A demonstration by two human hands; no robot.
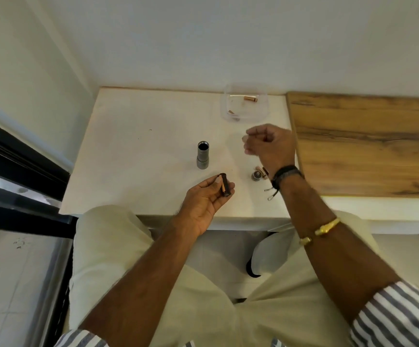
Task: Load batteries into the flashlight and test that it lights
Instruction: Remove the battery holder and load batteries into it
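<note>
The grey flashlight body [202, 155] stands upright on the white table [133, 146] with its open end up. My left hand [204, 204] holds a dark cylindrical battery holder [224, 187] between thumb and fingers, just in front of the flashlight. My right hand [269, 144] hovers over the table to the flashlight's right, its fingers curled; the palm side is hidden, so whether it holds anything is unclear. The round tail cap [256, 175] with a lanyard [271, 194] lies below my right wrist. Copper-coloured batteries [262, 170] lie beside it.
A clear plastic container [244, 116] sits at the back of the table with one battery [251, 98] inside. A wood-grain board [366, 144] adjoins the table on the right. Walls close in behind and to the left. My lap is under the front edge.
</note>
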